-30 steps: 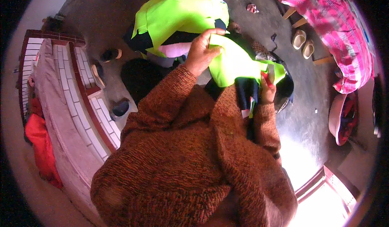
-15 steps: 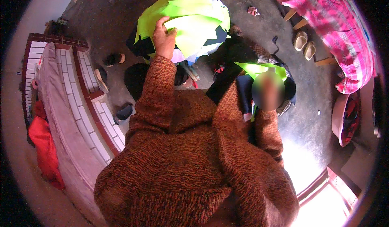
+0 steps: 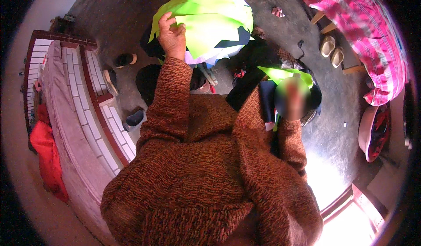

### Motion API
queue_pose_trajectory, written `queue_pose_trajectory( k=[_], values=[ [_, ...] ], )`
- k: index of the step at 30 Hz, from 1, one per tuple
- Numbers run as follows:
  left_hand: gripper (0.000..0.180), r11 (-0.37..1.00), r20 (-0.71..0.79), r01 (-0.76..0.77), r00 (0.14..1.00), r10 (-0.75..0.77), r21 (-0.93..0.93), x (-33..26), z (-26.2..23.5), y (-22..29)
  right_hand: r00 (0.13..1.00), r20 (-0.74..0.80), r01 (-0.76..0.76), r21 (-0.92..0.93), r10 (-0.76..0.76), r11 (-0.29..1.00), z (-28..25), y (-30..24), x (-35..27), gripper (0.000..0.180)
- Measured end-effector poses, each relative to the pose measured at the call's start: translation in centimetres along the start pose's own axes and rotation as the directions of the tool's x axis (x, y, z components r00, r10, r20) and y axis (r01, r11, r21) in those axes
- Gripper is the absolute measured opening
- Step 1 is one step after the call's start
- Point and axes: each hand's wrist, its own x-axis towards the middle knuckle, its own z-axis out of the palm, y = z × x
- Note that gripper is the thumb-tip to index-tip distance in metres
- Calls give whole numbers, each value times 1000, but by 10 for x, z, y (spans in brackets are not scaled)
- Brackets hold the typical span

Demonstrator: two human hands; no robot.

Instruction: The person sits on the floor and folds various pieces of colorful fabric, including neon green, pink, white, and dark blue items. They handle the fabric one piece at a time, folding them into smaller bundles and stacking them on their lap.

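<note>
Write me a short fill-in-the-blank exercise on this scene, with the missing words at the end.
1. The left hand is at a heap of cloth whose top pieces are bright ____.
2. The hand under a round blur is the person's ____ hand.
3. The pale slippers stand toward the picture's ____ side.
4. The plaid cloth at the upper right is mainly ____.

Missing words: yellow-green; right; right; pink.

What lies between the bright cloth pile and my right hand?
In the head view, what looks like dark fabric lies between the cloth pile and your blurred right hand.
</note>
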Motion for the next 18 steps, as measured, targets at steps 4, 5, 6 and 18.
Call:
queue_pose_trajectory(
  k=[4, 5, 6, 18],
  values=[
    [51, 992, -101, -54, 993, 65, 110, 4, -1, -1, 999, 7, -39, 143, 39, 989, 4, 1, 2, 12],
    [50, 988, -124, -70, 988, 88, 139, 4, -2, 1, 1000, 6, -30, 111, 30, 993, 2, -2, 3, 12],
    [48, 935, -111, -182, 968, 225, 305, 2, -2, 3, 1000, 5, -21, 80, 21, 997, 1, -4, 3, 12],
    [61, 421, 521, -575, 817, 248, 701, -31, 31, -3, 984, 127, -129, 19, 125, 991, -19, -29, 14, 20]
  ],
)
